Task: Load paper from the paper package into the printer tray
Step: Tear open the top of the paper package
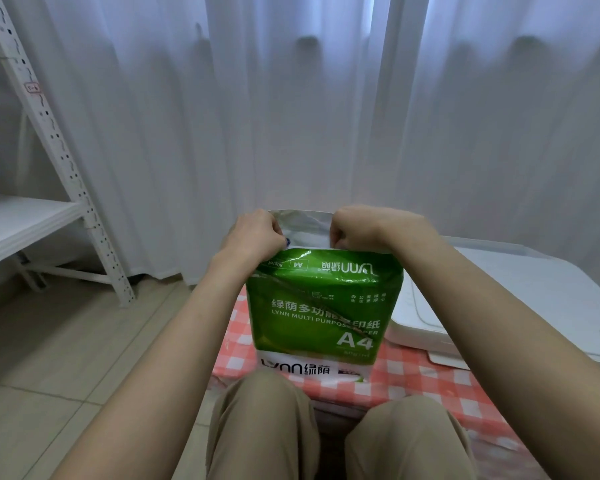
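A green and white A4 paper package (321, 306) stands upright on a red-and-white checked cloth (426, 379) in front of my knees. Its top flap is lifted, showing a silvery inner lining between my hands. My left hand (257, 233) grips the flap's left corner. My right hand (364, 226) grips its right corner. Both fists are closed on the wrapper. The white printer (499, 299) sits just right of the package, partly behind my right forearm. Its tray is not visible.
White curtains (291, 116) hang close behind the package. A white metal shelf rack (49, 216) stands at the left on a tiled floor (66, 358). A translucent storage box (492, 244) lies behind the printer. My knees fill the bottom edge.
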Demonstrator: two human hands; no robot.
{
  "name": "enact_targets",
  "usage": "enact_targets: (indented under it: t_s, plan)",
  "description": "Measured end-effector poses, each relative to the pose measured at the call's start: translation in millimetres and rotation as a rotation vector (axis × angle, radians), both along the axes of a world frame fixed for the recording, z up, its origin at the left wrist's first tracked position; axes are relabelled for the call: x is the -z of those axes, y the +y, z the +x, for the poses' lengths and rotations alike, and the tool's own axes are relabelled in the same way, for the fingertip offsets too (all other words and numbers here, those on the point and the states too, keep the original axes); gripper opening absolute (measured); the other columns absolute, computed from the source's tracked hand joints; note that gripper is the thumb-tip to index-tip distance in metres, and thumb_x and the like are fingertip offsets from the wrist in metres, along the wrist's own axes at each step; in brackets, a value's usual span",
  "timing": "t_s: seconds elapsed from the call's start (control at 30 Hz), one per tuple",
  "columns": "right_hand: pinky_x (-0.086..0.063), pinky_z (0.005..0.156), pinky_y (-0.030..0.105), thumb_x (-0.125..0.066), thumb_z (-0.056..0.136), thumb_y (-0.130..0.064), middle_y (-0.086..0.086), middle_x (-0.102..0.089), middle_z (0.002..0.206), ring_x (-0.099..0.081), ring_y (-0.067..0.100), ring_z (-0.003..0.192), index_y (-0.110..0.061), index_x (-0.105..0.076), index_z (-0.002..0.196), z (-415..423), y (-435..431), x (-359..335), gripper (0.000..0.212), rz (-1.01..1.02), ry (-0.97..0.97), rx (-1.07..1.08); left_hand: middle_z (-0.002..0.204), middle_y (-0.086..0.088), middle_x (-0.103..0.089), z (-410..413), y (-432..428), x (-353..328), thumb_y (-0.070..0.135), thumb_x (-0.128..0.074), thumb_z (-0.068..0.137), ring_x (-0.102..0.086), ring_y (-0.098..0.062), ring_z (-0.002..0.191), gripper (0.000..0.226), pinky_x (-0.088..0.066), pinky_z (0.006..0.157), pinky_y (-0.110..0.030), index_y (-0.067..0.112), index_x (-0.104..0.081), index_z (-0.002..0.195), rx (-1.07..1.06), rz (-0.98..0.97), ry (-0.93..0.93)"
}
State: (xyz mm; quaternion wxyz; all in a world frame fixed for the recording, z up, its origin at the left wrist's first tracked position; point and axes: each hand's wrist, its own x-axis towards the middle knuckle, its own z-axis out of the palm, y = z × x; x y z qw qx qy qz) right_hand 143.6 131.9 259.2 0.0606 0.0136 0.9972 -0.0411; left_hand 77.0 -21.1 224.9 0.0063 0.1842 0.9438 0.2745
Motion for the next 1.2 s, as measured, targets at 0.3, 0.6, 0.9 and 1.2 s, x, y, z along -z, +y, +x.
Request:
enact_targets:
  t_s: [0.3,0.6,0.9,1.2]
  plan:
    - [-0.053,0.089,0.035,-0.057,0.080,0.004,0.002,-0.071,0.088,-0.067,0.019,0.094,-0.015,-0.074,0.089,-7.4,5.6,-2.3,0.027,-0.057,-0.010,-0.025,0.102,-0.013,-0.067,-4.9,1.0,1.5,0.022,-0.066,0.079,-0.061,-0.032,0.096,0.015,-0.049,0.079,-0.034,0.012,-0.069,0.090,-0.013,0.002,-0.005]
    - [-0.053,0.091,0.037,-0.059,0.082,0.001,0.005,-0.073,0.098,-0.066,0.020,0.096,-0.013,-0.074,0.091,-4.7,4.8,-1.2,0.022,-0.067,-0.029,-0.048,0.105,-0.013,-0.066,-2.3,-0.6,0.8,0.021,-0.066,0.080,-0.060,-0.031,0.099,0.012,-0.048,0.080,-0.033,0.013,-0.070,0.089,0.006,0.005,-0.020]
    - [-0.056,0.083,0.039,-0.062,0.079,-0.006,0.002,-0.070,0.084,-0.067,0.022,0.086,-0.019,-0.070,0.076,-12.0,5.9,6.2,0.015,-0.034,0.015,-0.054,0.099,-0.014,-0.067,-10.9,5.4,3.2,0.020,-0.063,0.079,-0.061,-0.033,0.095,0.018,-0.050,0.077,-0.034,0.008,-0.069,0.091,-0.016,0.000,-0.010]
    - [-0.048,0.067,0.029,-0.058,0.088,-0.017,0.000,-0.065,0.075,-0.058,0.015,0.071,-0.012,-0.072,0.082,-14.6,12.0,9.6,0.016,-0.164,0.082,-0.057,0.095,-0.014,-0.067,-16.5,9.3,4.7,0.020,-0.054,0.081,-0.061,-0.032,0.091,0.019,-0.044,0.068,-0.029,0.009,-0.067,0.088,-0.004,0.054,0.020]
